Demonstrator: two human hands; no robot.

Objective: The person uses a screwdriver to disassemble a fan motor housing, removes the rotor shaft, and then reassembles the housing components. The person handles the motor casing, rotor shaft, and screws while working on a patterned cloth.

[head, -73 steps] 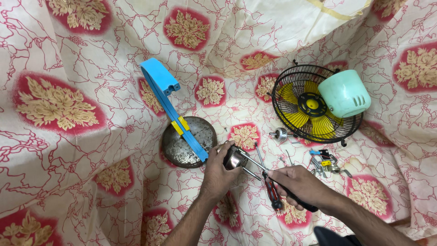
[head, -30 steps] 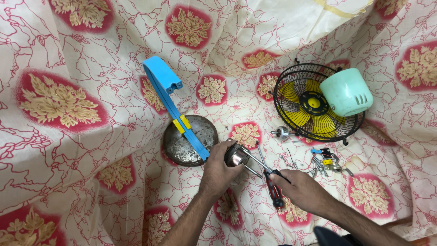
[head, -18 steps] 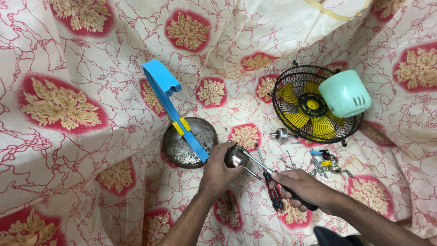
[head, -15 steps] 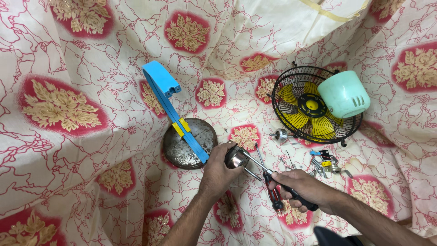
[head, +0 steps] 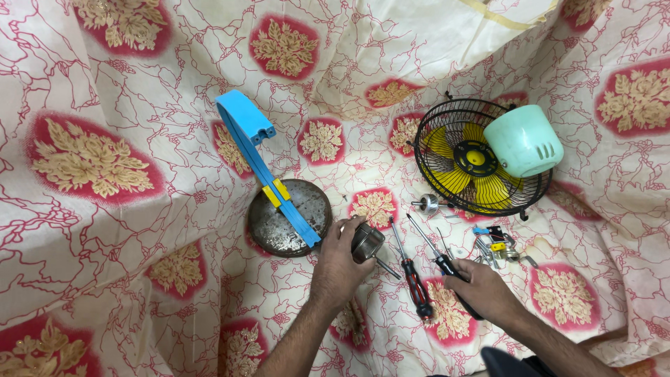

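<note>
My left hand [head: 338, 269] grips a small grey metal motor [head: 366, 242] with a shaft sticking out, just right of a round metal base plate [head: 279, 234]. A blue plastic stand arm [head: 252, 150] with a yellow clip rises from that plate. My right hand [head: 481, 290] is closed on the black handle of a screwdriver [head: 427, 242] whose shaft points up-left. A second screwdriver [head: 413, 281] with a red and black handle lies on the cloth between my hands.
A black wire fan guard [head: 436, 132] with yellow blades and a mint-green motor cover [head: 523, 141] lie at the upper right. Small metal part [head: 426, 204] and a cluster of wires and switches [head: 492, 244] lie nearby. Floral red-and-cream cloth [head: 105, 174] covers everything.
The two screwdrivers, earlier together at my right hand, are now apart: one lies on the cloth, and my right hand holds the other further right. My left hand stays on the motor.
</note>
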